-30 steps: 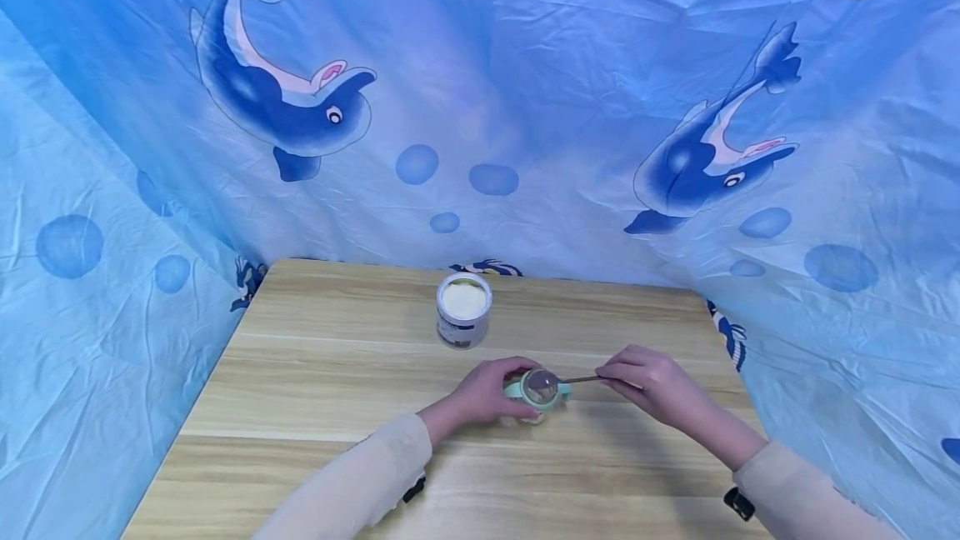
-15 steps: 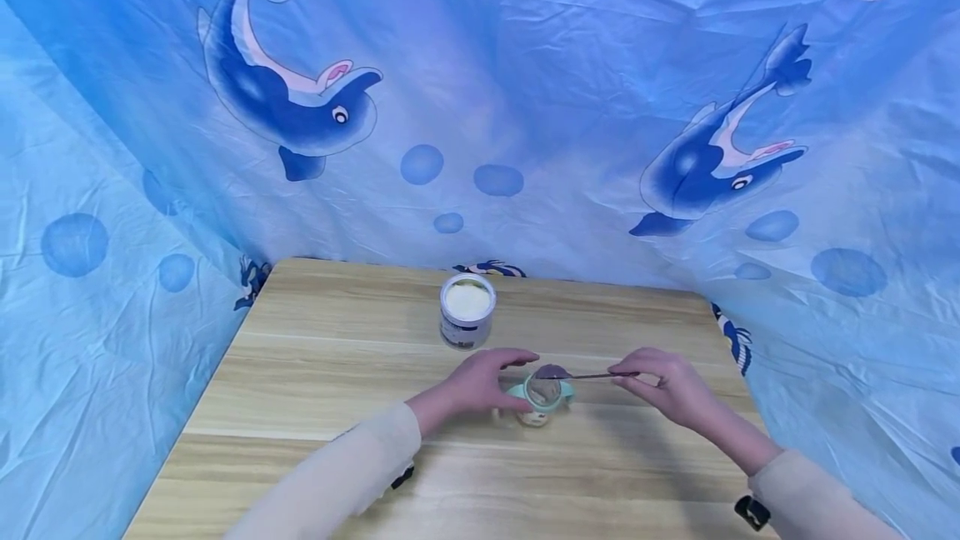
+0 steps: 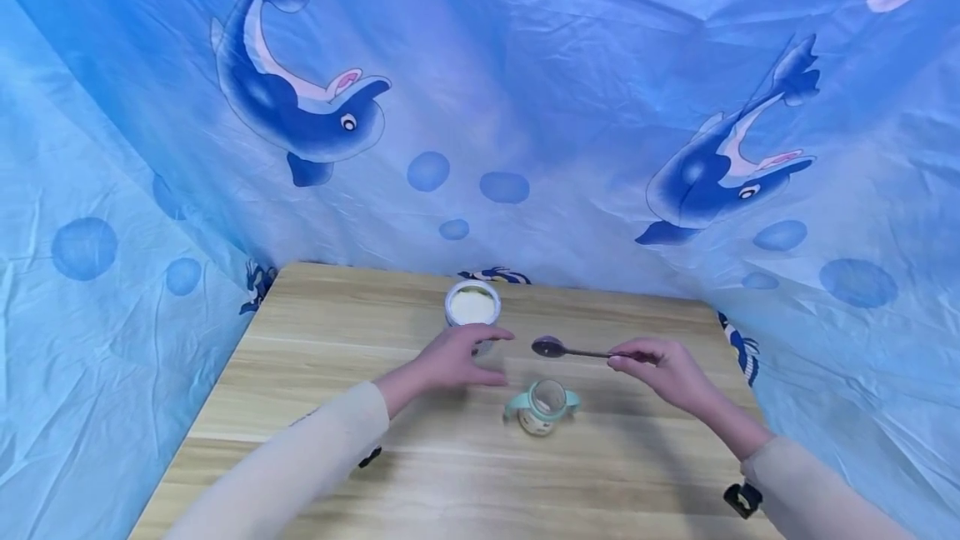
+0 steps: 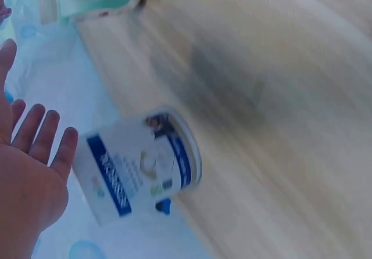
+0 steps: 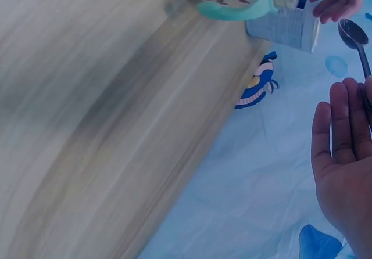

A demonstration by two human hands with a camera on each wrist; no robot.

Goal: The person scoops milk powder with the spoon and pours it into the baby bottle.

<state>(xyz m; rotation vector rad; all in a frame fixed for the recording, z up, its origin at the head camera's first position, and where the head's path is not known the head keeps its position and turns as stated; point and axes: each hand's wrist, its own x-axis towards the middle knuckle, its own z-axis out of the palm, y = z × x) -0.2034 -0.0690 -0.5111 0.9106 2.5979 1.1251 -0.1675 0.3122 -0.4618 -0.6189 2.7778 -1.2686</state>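
- Head view: a dark spoon (image 3: 551,347) is held level in the air by the right hand (image 3: 667,369), whose grip is pinched on the end of the handle; the bowl is pointed toward the left hand (image 3: 442,363).
- Head view: the left hand's grip is spread, thumb and fingers well apart, with nothing held between them; the near side of the tub (image 3: 497,307) is partly covered by it.
- Head view: the tub is stood upright toward the far edge of the wooden bench (image 3: 315,357), its mouth uncovered and white powder (image 3: 472,307) shown inside.
- Head view: the two-handled cup (image 3: 537,422) is stood upright and lidless on the bench, nearer the person than the spoon and touched by neither hand. A blue cloth (image 3: 577,107) printed with dolphins (image 3: 701,173) is hung behind.
- Left wrist view: the tub's blue-and-white label is seen just beside the left fingertips; whether they touch it cannot be told from this blurred angle. The cup is cut off by the top edge.
- Right wrist view: the spoon's bowl is seen against the cloth, and the handle is partly hidden by the right hand.
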